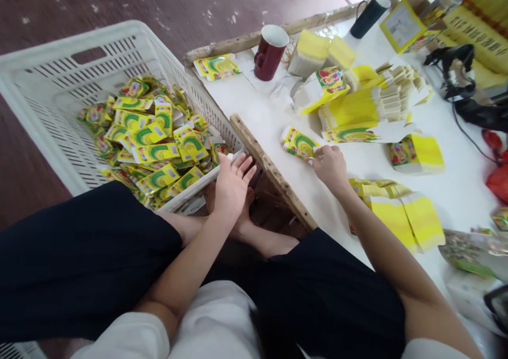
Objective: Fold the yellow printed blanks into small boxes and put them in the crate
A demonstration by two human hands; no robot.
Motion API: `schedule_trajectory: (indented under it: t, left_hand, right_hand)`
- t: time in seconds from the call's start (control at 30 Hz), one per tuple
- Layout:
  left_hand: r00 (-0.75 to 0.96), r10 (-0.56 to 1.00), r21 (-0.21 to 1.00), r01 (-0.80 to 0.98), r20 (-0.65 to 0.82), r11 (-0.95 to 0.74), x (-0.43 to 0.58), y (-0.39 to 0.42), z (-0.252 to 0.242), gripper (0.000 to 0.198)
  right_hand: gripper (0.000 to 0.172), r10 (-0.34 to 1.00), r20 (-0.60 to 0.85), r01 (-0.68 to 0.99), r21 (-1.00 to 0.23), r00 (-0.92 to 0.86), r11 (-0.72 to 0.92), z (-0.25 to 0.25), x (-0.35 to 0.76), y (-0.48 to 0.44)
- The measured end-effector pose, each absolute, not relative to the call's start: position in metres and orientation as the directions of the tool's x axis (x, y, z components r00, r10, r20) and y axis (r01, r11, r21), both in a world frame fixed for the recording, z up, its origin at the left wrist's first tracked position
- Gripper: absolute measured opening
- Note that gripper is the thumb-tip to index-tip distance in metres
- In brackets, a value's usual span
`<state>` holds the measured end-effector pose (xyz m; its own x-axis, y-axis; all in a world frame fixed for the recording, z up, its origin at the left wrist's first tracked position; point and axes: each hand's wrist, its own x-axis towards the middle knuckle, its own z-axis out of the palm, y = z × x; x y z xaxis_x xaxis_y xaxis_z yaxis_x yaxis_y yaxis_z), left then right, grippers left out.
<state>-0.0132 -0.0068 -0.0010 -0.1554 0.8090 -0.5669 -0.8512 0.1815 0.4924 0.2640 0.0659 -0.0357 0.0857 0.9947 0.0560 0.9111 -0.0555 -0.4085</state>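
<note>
In the head view, the right hand (329, 167) has its thumb and fingers closed on one end of a small box (300, 143), low over the white table (254, 105). The box is yellow with a green curve and red print; its lettering is too small to read. The left hand (232, 184) is open and empty, fingers spread, near the rim of a white crate (39, 92). Inside lies a heap of matching boxes (154, 153), several showing barcodes whose digits cannot be made out. Bundles of flat cartons (351, 108) lie beyond the right hand, their visible sides mostly plain yellow. A dark red mug (270, 57) shows no readable mark. At the upper right, a yellow sack (476, 34) bears dark Chinese-looking characters, too blurred to read surely.
</note>
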Motion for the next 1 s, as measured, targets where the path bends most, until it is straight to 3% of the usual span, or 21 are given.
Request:
schedule_trajectory:
  t: [0.13, 0.27, 0.33, 0.4, 0.53, 0.63, 0.73, 0.83, 0.93, 1.0]
  left_hand:
    - [-0.101, 0.878, 0.557, -0.805, -0.469, 0.204, -0.005, -0.017, -0.006, 0.037]
    - [-0.03, 0.934, 0.667, -0.708, -0.357, 0.232, -0.001, -0.022, -0.014, 0.066]
    - [-0.009, 0.965, 0.737, -0.646, -0.264, 0.196, 0.003, -0.024, -0.016, 0.083]
    - [-0.012, 0.987, 0.789, -0.603, -0.159, 0.119, 0.006, -0.027, -0.014, 0.089]
    - [-0.136, 0.985, 0.838, -0.545, -0.106, 0.015, 0.006, -0.033, 0.002, 0.077]
    - [-0.26, 0.954, 0.854, -0.52, -0.152, -0.005, 0.0, -0.033, 0.011, 0.074]
    - [-0.309, 0.933, 0.852, -0.524, -0.186, -0.003, -0.004, -0.03, 0.01, 0.08]
    - [-0.317, 0.921, 0.846, -0.532, -0.226, 0.024, -0.001, -0.028, 0.002, 0.084]
    - [-0.326, 0.919, 0.857, -0.515, -0.22, 0.022, 0.003, -0.027, -0.009, 0.078]
    - [-0.334, 0.928, 0.883, -0.468, -0.164, -0.013, 0.006, -0.028, -0.017, 0.071]
  right_hand:
    - [0.035, 0.993, 0.062, 0.907, -0.414, 0.104, -0.07, -0.031, 0.262, 0.064]
    - [0.039, 0.99, 0.052, 0.845, -0.528, 0.134, -0.086, -0.013, 0.247, 0.051]
    - [0.04, 1.0, 0.017, 0.731, -0.682, 0.019, -0.002, 0.001, 0.23, 0.041]
    - [0.034, 0.978, -0.031, 0.587, -0.804, -0.207, 0.099, 0.018, 0.206, 0.029]
    - [0.02, 0.824, -0.093, 0.51, -0.822, -0.559, 0.253, 0.047, 0.155, 0.003]
    - [0.022, 0.74, -0.122, 0.389, -0.899, -0.662, 0.2, 0.055, 0.132, -0.01]
    - [0.034, 0.731, -0.16, 0.335, -0.937, -0.663, 0.099, 0.051, 0.125, -0.016]
    - [0.039, 0.782, -0.207, 0.389, -0.92, -0.588, 0.049, 0.041, 0.124, -0.016]
    - [0.033, 0.868, -0.185, 0.454, -0.89, -0.46, 0.051, 0.037, 0.128, -0.012]
    - [0.024, 0.912, -0.086, 0.516, -0.844, -0.401, 0.147, 0.04, 0.131, -0.01]
